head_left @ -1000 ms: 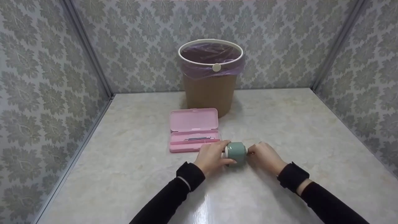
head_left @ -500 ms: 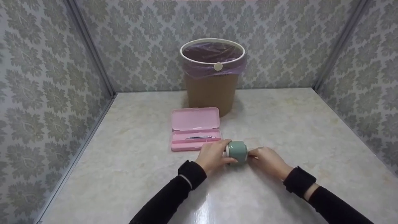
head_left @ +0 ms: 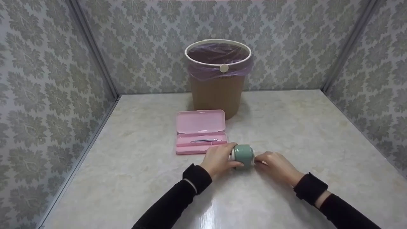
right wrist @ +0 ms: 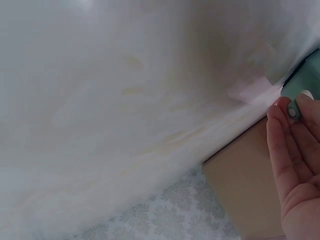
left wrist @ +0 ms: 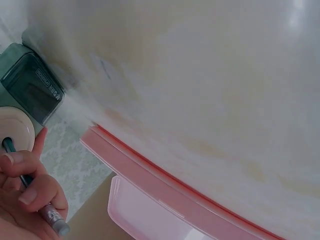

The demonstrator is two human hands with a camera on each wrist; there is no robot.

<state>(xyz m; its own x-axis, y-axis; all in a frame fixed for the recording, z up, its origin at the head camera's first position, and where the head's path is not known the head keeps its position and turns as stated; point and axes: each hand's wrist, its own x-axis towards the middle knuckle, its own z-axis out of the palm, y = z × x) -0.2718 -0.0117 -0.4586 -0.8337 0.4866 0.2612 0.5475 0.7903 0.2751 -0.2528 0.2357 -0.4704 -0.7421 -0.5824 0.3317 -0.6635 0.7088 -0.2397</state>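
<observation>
A green crank pencil sharpener point(head_left: 244, 156) lies low over the table between both hands. In the left wrist view, its dark clear shavings drawer and round cream front show, with a pencil point(left wrist: 50, 215) stuck into the hole. My left hand point(head_left: 218, 159) pinches that pencil near its metal-and-eraser end, while thumb and a finger reach onto the sharpener's body. On the opposite side, my right hand point(head_left: 277, 163) pinches the small green crank knob point(right wrist: 293, 111) between thumb and fingers. Left of the sharpener sits an opened pink pencil case point(head_left: 200, 121) holding slim pencils or pens point(head_left: 205, 140).
A tan waste bin point(head_left: 216, 90) with a cream rim and purple liner stands behind the pencil case. Patterned wall panels point(head_left: 152, 47) enclose the pale marbled table point(head_left: 143, 190) at the back and on both sides.
My right hand has shifted slightly toward me and to the right as it keeps hold of the crank knob. My left hand stays on the pencil and sharpener. The head view moved a little.
</observation>
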